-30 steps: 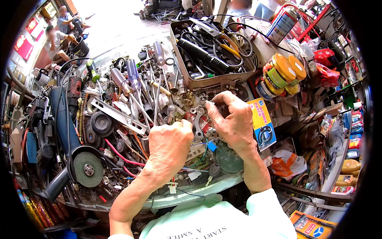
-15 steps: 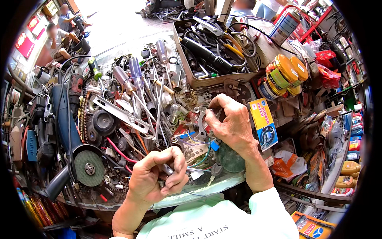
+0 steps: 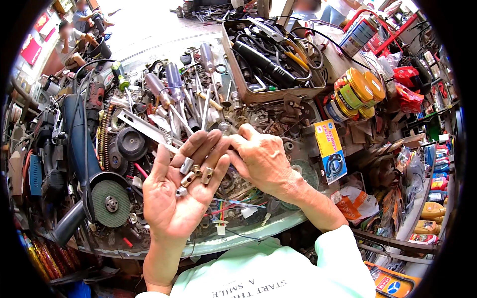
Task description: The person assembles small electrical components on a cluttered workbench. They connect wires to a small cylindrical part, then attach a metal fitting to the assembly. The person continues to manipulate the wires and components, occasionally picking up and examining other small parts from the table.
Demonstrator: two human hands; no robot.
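Observation:
Several small metal barrel pieces with cross holes, like cable nipples [image 3: 187, 179], lie on the palm and finger roots of my left hand [image 3: 173, 211]. That hand is palm up with its fingers stretched forward, over the cluttered glass-topped bench [image 3: 276, 227]. Some pieces are silver, others brassy. My right hand [image 3: 271, 161], back upward and fingers curled, meets the left fingertips. Its own fingertips are partly hidden, and whether they pinch anything cannot be made out. Beyond the hands lie screwdrivers [image 3: 176, 82] and loose hardware.
An angle grinder [image 3: 82, 144] with a green disc lies at the left. A metal box [image 3: 278, 94] of tools stands at the back. Right of my right hand are a yellow-blue patch box [image 3: 330, 151] and yellow-lidded jars [image 3: 358, 84]. Two people sit far left.
My left hand has turned up and unfolded from a curl, exposing the metal pieces. My right hand has moved left and nearer, from over the bench parts to the left fingertips.

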